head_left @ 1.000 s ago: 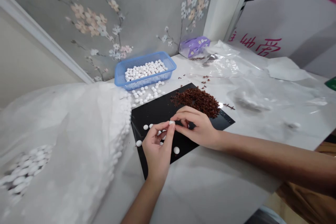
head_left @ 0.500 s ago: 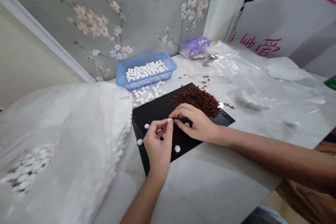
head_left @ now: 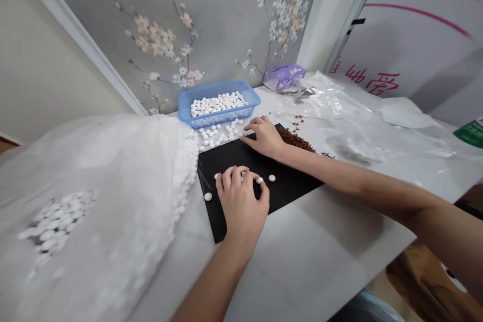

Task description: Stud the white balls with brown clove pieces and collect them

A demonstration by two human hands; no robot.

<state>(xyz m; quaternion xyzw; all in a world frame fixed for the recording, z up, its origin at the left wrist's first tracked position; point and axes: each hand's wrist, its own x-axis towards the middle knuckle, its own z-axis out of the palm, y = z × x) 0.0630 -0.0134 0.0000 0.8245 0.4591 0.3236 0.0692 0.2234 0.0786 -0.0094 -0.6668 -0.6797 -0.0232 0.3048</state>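
Observation:
My left hand (head_left: 243,201) is curled low over the black mat (head_left: 234,153). A small white ball (head_left: 259,180) sits between its thumb and index fingertips. More white balls lie partly hidden under its fingers, and a loose white ball (head_left: 272,178) rests to the right. My right hand (head_left: 264,137) is over the far edge of the mat, near a scatter of white balls (head_left: 219,133). Its thumb and index finger are apart, with nothing visible between them. Behind that wrist is a pile of small brown star-shaped pieces (head_left: 296,140), partly covered by the arm.
A blue basket (head_left: 181,110) of white balls stands by the wall. At left bulges a large white bag (head_left: 124,171) of similar balls. Clear plastic sheeting (head_left: 362,126) covers the table's right side. A purple packet (head_left: 284,77) lies at the back.
The hands were together around a white ball and are now apart. My right hand has moved away toward the loose balls by the basket; my left has turned palm down. The camera view has shifted.

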